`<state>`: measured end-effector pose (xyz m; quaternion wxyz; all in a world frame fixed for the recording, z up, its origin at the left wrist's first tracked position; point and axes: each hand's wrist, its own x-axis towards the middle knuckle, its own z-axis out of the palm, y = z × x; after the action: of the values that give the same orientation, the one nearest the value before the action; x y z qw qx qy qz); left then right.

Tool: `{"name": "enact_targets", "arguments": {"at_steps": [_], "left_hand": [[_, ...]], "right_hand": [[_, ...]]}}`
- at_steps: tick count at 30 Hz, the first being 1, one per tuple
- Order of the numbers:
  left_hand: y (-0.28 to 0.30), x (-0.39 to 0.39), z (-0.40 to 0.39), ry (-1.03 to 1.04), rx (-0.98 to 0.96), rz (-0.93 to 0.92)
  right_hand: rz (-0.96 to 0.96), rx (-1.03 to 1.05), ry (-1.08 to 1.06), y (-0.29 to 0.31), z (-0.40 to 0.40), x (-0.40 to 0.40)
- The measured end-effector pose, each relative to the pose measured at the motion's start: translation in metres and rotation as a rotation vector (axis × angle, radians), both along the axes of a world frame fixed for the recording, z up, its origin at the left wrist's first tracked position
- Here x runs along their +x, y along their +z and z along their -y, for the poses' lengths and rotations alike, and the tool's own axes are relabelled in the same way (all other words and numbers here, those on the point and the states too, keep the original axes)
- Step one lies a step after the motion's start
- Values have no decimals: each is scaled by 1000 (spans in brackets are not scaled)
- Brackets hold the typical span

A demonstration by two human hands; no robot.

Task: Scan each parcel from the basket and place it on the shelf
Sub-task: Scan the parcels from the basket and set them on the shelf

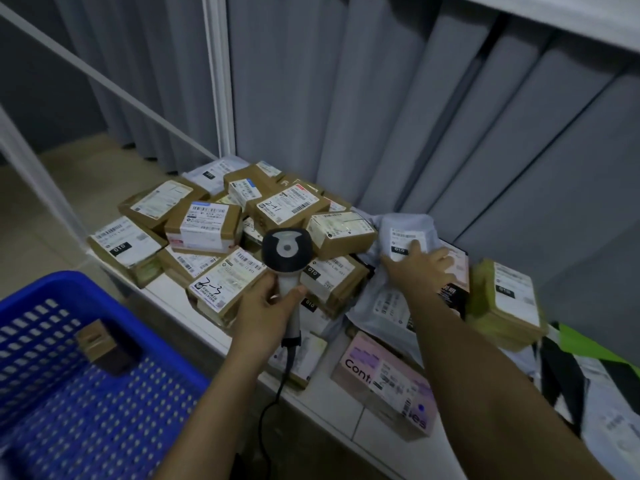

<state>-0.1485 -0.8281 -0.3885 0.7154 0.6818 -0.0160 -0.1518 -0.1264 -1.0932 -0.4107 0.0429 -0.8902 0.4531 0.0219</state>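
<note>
Basket (pixel 31 299), blue perforated plastic, is seen at lower left beside the shelf edge; one small brown parcel (pixel 98 344) lies on its floor near the back wall. White shelf board (pixel 332 407) runs from centre left toward lower right, backed by grey curtain folds (pixel 346 98), with a white upright post (pixel 216 74) at its left end.

Cardboard parcels are heaped on the left half of the board. A box hand-marked "2-3" (pixel 227 289) sits at the front of the heap, just beside the left hand. A box marked "2-11" (pixel 287 206) rests higher up at the back.

Left hand (pixel 266 306) is curled round the white handle of a barcode scanner (pixel 285 251), thumb across the front; the dark scanner head is held above the heap, and its black cable (pixel 277 396) hangs down past the shelf edge.

Right hand (pixel 420 268) is laid on a grey poly mailer (pixel 405 233) lying on the shelf among other bags, fingers spread over its white label; whether the mailer is pinched cannot be told. A pink box printed "Cont" (pixel 381 382) lies at the front edge under the right forearm. A taped brown parcel (pixel 505 299) is noted at far right.
</note>
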Motion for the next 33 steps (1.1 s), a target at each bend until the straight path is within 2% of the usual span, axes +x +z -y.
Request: {"name": "enact_targets", "arguments": {"at_steps": [3,5,7,9,10,13,18,22,24,27,33], "left_hand": [[-2,0,1,9,8,13],[-3,3,1,21,9,26],[-3,7,0,35,-13,18],[-2,11,0,41,-31,10],[-2,12,-1,39,-36,3],[-4,15,-1,39,-32,-13],[-7,17,-6,54,-31,-25],[-8,18,-8,66,-36,-25],[-7,19,-8,70,-40,-19],[-5,20,-9,72,-44,-17],[-7,12,-6,-22,9,-12]], "right_hand": [[-139,-27,74,-8,-12,16],[-88,-123,189,-6,-16,19],[99,-157,445,-3,-16,29],[112,-45,748,0,-21,49],[68,38,827,-1,-25,61],[-38,122,891,-2,-33,92],[-56,-6,1035,-1,-20,120],[-183,-128,1216,10,-23,121],[-151,-183,1275,18,-27,111],[-49,-218,1242,30,-33,78],[219,-124,789,44,-4,-28]]}}
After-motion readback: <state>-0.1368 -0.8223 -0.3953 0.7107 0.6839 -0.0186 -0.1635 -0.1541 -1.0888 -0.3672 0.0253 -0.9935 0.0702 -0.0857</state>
